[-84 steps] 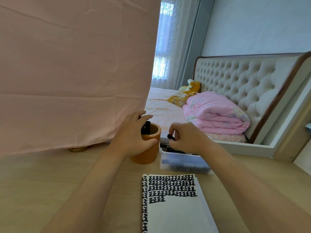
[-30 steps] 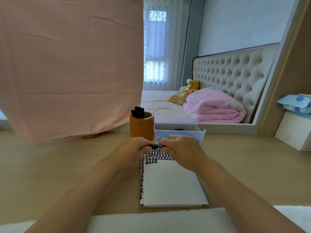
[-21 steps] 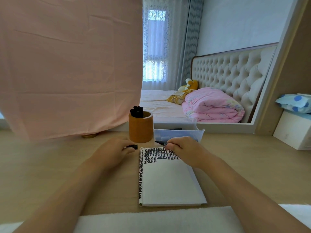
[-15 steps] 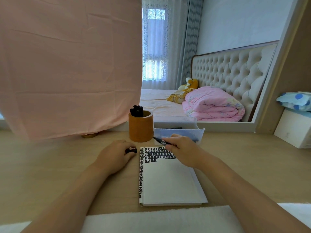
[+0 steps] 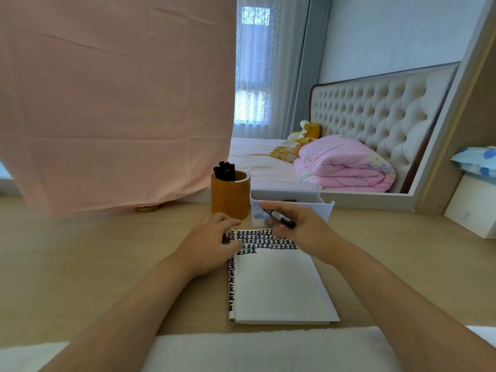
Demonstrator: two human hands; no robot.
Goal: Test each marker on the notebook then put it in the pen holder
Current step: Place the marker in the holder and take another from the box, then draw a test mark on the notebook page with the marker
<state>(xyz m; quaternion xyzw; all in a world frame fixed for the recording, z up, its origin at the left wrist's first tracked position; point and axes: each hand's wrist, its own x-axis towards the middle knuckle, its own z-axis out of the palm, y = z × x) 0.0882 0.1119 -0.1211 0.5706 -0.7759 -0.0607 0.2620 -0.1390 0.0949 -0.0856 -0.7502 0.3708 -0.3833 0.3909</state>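
Note:
An open white notebook lies on the wooden desk, its top rows filled with black marks. My right hand grips an uncapped black marker above the notebook's upper edge. My left hand rests at the notebook's top left corner and holds the marker's black cap, mostly hidden by the fingers. Behind stands a brown cylindrical pen holder with several black markers sticking out. A clear plastic box sits to the right of the holder, partly behind my right hand.
A pink cloth hangs over the desk's back left. A mirror behind the desk reflects a bed. A white box stands at the right, and a white towel lies along the desk's near edge.
I put a marker in the holder, took another from the box and pulled its cap off. The right hand has since turned the marker over the notebook's top; the left hand moved against the notebook.

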